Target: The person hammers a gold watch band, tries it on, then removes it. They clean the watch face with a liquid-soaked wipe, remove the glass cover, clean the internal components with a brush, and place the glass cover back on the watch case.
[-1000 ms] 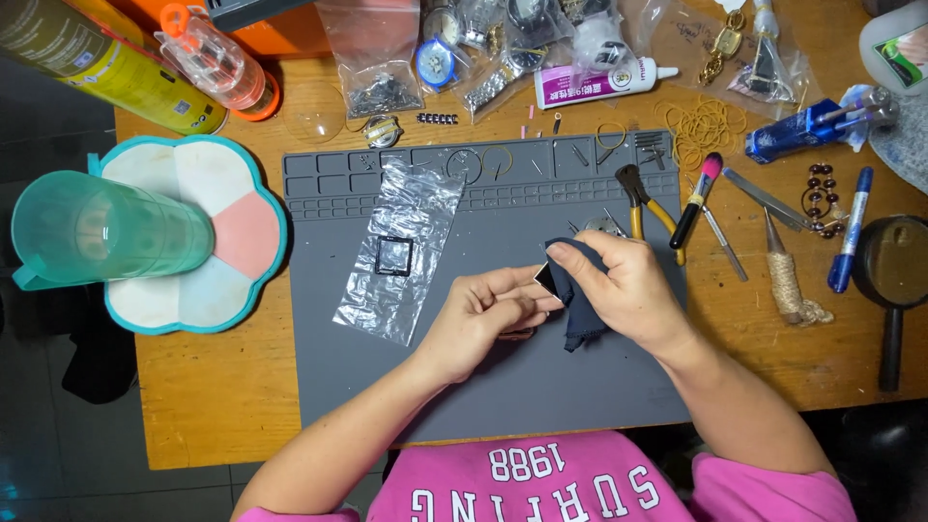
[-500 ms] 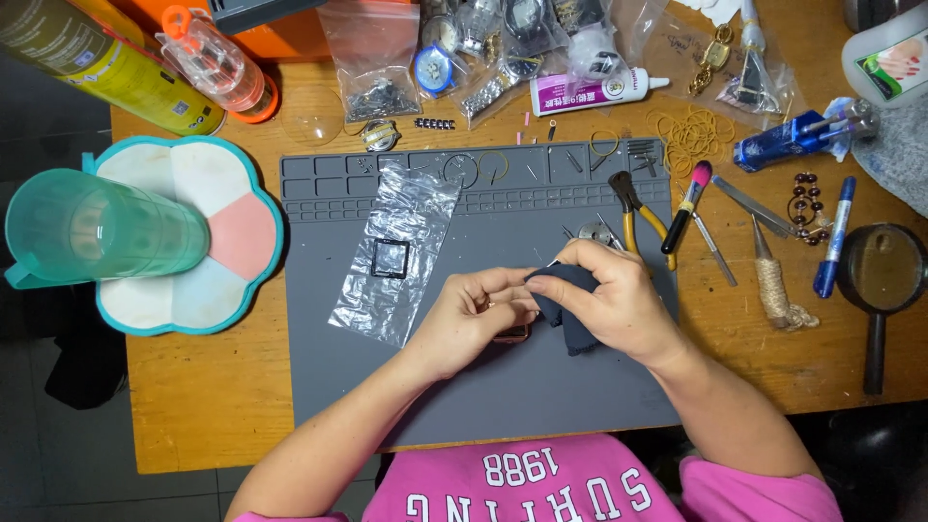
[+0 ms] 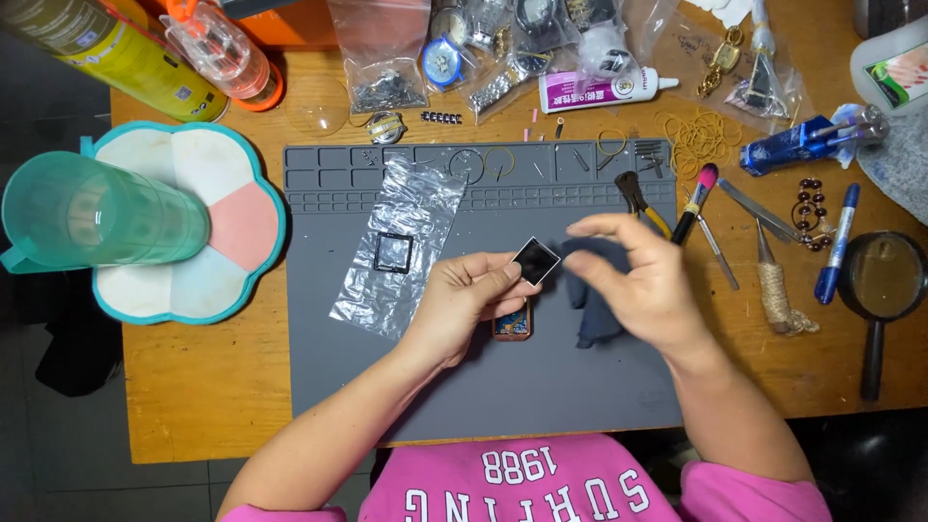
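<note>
- The grey work mat [image 3: 483, 387] on the counter [image 3: 193, 406] lies under both hands.
- The right hand [image 3: 638, 280] hangs slack and empty above a dark cloth [image 3: 592, 314].
- The left hand [image 3: 469, 295] pinches a small dark square crystal [image 3: 536, 260] by one corner, just left of the right hand's fingers.
- A watch case [image 3: 512, 324] lies beneath the left hand.
- Risk, as I judge it: the corner pinch could slip, so the crystal falls onto the mat; fingertips could smudge it.
</note>
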